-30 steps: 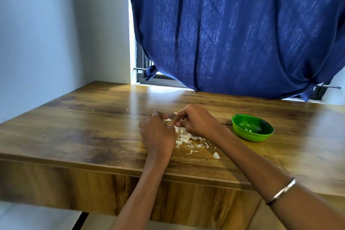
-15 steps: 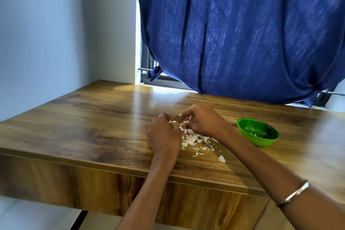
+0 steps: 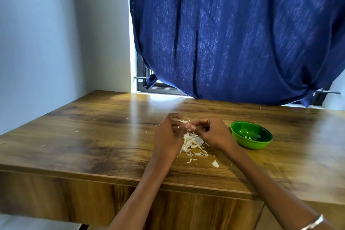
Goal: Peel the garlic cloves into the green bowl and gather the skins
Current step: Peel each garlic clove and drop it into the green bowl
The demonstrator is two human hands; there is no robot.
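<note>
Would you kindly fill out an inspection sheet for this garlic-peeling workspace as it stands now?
Surface: brown wood-grain table, glossy, with tiny specks scattered to the left.
Job's things: round green plastic bowl right of the hands, holding a few pale pieces; pile of white papery garlic skins between the hands, with stray flakes nearer the front edge.
Clutter: nothing seen.
Grippers: left hand and right hand, fingers curled, pinch a small white piece together above the pile.
Cables: nothing seen.
Surroundings: dark blue fabric curtain over a window, pale wall to the left.
</note>
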